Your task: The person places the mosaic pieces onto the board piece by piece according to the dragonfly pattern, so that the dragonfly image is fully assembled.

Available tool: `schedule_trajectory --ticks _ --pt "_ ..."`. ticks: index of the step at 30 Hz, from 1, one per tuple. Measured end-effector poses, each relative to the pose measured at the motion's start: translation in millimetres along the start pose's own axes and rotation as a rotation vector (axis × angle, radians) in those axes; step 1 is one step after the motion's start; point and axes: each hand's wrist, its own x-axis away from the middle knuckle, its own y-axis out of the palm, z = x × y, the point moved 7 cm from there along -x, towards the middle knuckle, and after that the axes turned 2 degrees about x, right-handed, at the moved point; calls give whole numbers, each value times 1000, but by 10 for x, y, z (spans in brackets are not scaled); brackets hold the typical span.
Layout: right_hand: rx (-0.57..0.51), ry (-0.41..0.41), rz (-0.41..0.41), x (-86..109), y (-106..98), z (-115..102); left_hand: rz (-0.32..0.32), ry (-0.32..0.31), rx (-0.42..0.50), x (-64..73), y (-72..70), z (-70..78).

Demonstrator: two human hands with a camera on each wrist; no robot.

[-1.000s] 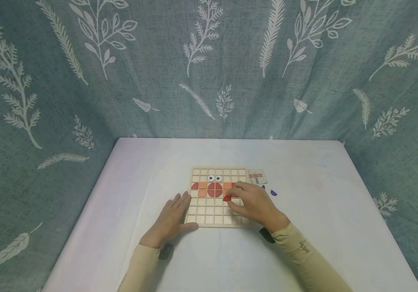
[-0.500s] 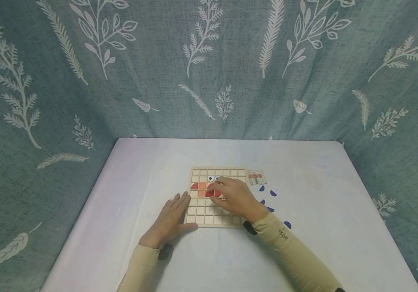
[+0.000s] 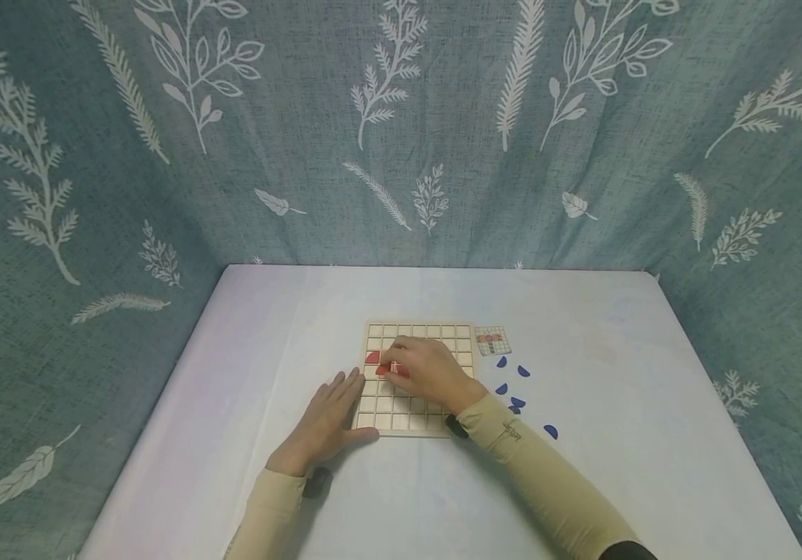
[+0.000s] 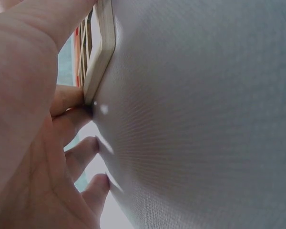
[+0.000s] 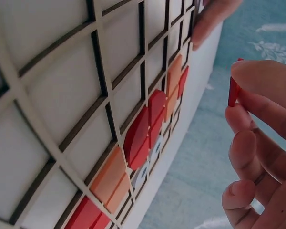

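A pale wooden grid board (image 3: 401,424) lies mid-table. My left hand (image 3: 327,420) rests along its left edge, fingers straight; in the left wrist view the fingertips meet the frame's edge and the table. Over the board's left part, my right hand (image 3: 432,373) pinches a red quarter-circle piece (image 5: 233,86) between thumb and finger, held off the grid in the right wrist view. Set in the cells are a red quarter-circle (image 3: 372,357) at far left, orange squares (image 5: 107,179), a red circle of quarters (image 5: 137,138) and eye discs (image 5: 140,175). My right hand hides most of these from the head view.
A small pattern card (image 3: 493,341) lies by the board's upper right corner. Several blue half-round pieces (image 3: 551,431) are scattered on the white table (image 3: 583,327) to the right. A green leaf-print curtain (image 3: 401,194) hangs behind and at both sides.
My right hand has moved left across the board carrying the red quarter-circle piece. Its move uncovers the blue pieces on the right. My left hand stays in place.
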Motion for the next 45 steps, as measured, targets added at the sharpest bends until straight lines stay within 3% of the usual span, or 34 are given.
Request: schedule_trajectory --ticks 11,23,39,45 --pt "-26 49 -132 -126 258 44 10 19 6 10 -9 0" --pt "30 122 -305 -206 454 64 -17 -13 56 -5 -22 -10" --pt "38 159 -406 -254 573 49 -9 6 58 -12 -8 -22" --pt "45 135 -397 -260 578 32 5 15 46 -9 -16 -12"
